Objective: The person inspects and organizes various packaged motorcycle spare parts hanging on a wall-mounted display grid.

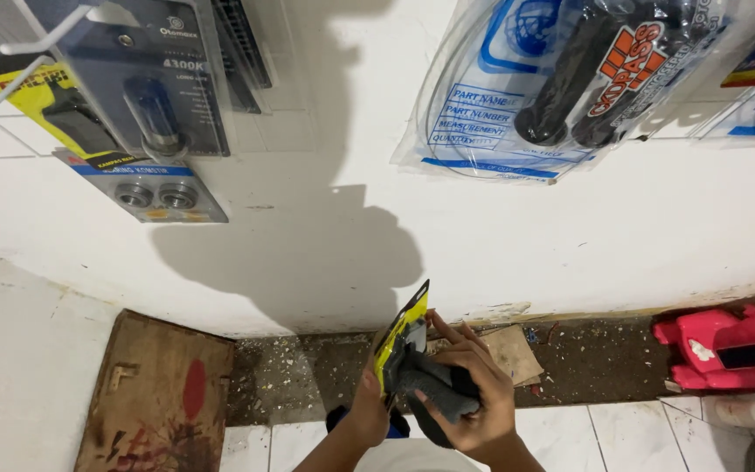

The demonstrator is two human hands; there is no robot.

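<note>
Low in the middle of the head view, my left hand (pixel 367 404) grips the lower edge of a yellow-and-black packaging card (pixel 402 330), held edge-on and tilted. My right hand (pixel 469 393) is wrapped over a grey-black rubber handlebar grip (pixel 434 385) that sits against that card. Both hands are close together in front of a white wall. A blue object (pixel 395 426) peeks out just under my left hand; I cannot tell what it is.
Packaged parts hang on wall hooks above: a blue lamp pack (pixel 155 83) and a bearing card (pixel 163 194) at upper left, bagged black grips (pixel 570 79) at upper right. On the floor lie a wooden board (pixel 159 393), a cardboard scrap (pixel 513 350) and a pink plastic part (pixel 731 345).
</note>
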